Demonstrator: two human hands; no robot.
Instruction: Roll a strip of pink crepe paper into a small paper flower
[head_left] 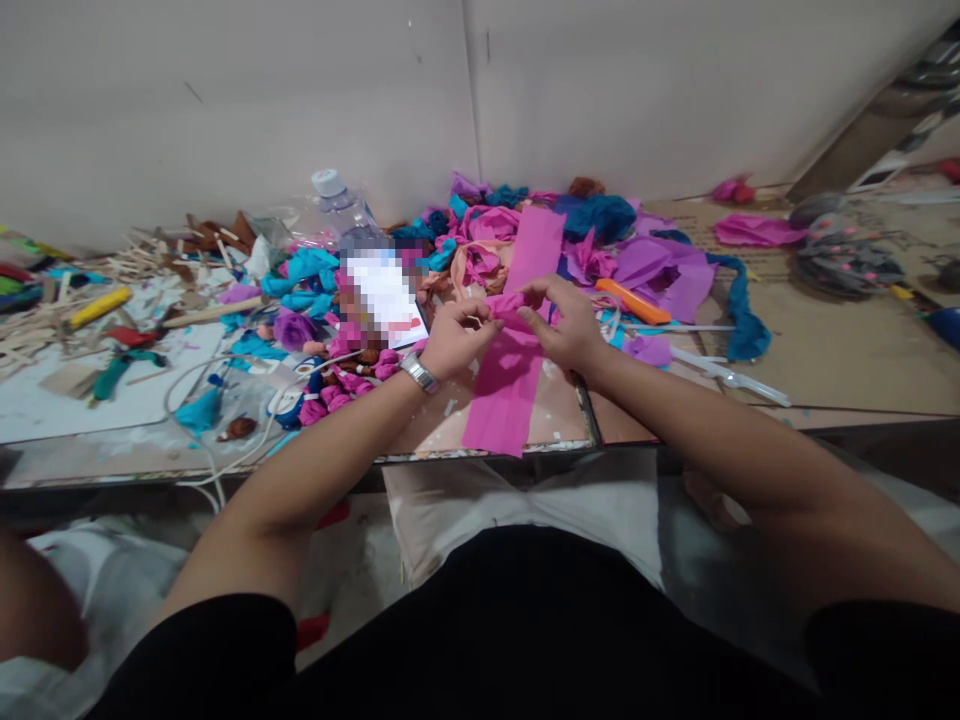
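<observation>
Between my two hands is a small bunched piece of pink crepe paper [508, 306]. My left hand [463, 335], with a metal watch [418, 373] on its wrist, pinches the left end of the piece. Thumb and fingers of my right hand [562, 322] close on its right end. A long flat strip of pink crepe paper [504, 400] lies beneath, running from the table's front edge toward the heap behind. Just left of my left hand lies a phone-like lit screen [386, 295], partly blurred out.
Crumpled blue, purple and pink paper [660, 270] heaps up behind. A plastic bottle [341, 205] stands at the back. Right of my hands lie an orange cutter [634, 302] and white scissors [739, 380]. Wooden sticks [161, 270], green pliers [124, 375] and a cable [259, 440] are at left.
</observation>
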